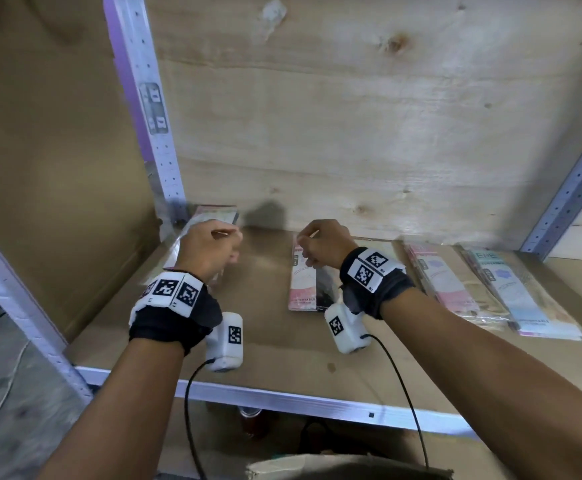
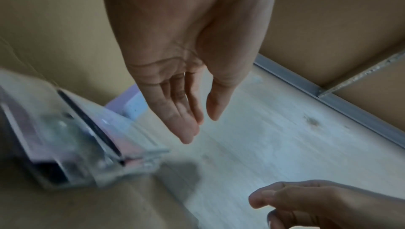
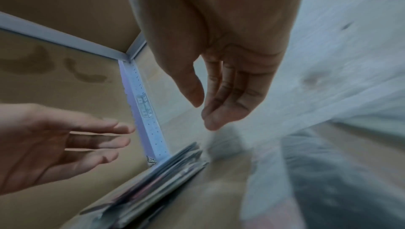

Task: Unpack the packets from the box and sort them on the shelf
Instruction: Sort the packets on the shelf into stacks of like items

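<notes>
Both hands hover over the brown shelf board [image 1: 275,341], empty, fingers loosely extended. My left hand [image 1: 210,247] hangs just above a stack of clear-wrapped packets [image 1: 213,216] in the back left corner; the left wrist view shows this stack [image 2: 72,146], blurred, below and left of the bare fingers [image 2: 186,125]. My right hand [image 1: 320,242] is above a pink and black packet [image 1: 305,289] in the middle of the shelf. In the right wrist view the right hand's fingers [image 3: 221,111] hold nothing, and the left hand [image 3: 65,142] is spread open beside the corner stack [image 3: 166,168].
A pink packet pile [image 1: 445,282] and a light-blue packet pile [image 1: 514,292] lie at the right of the shelf. Perforated metal uprights [image 1: 151,109] stand at the left and right [image 1: 573,188]. Plywood backs the shelf. A cardboard box edge [image 1: 345,467] shows at the bottom.
</notes>
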Demonstrator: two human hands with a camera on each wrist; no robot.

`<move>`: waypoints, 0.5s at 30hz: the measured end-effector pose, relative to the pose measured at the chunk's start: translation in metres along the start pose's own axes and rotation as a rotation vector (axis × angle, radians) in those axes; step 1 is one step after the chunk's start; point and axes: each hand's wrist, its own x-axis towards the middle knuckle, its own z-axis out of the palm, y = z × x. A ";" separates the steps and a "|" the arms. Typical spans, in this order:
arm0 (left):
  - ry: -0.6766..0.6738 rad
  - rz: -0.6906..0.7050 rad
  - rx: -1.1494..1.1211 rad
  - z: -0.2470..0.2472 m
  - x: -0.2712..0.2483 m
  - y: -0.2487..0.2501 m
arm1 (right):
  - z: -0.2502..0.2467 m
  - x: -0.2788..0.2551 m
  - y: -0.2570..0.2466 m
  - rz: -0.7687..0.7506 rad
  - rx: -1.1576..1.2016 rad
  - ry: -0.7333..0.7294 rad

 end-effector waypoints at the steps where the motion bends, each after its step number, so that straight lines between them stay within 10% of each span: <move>1: 0.038 0.013 0.017 -0.013 -0.001 0.000 | 0.010 0.004 -0.010 0.021 0.046 -0.042; 15: 0.108 -0.119 -0.023 -0.111 -0.012 -0.040 | 0.150 0.041 -0.063 0.115 0.071 -0.255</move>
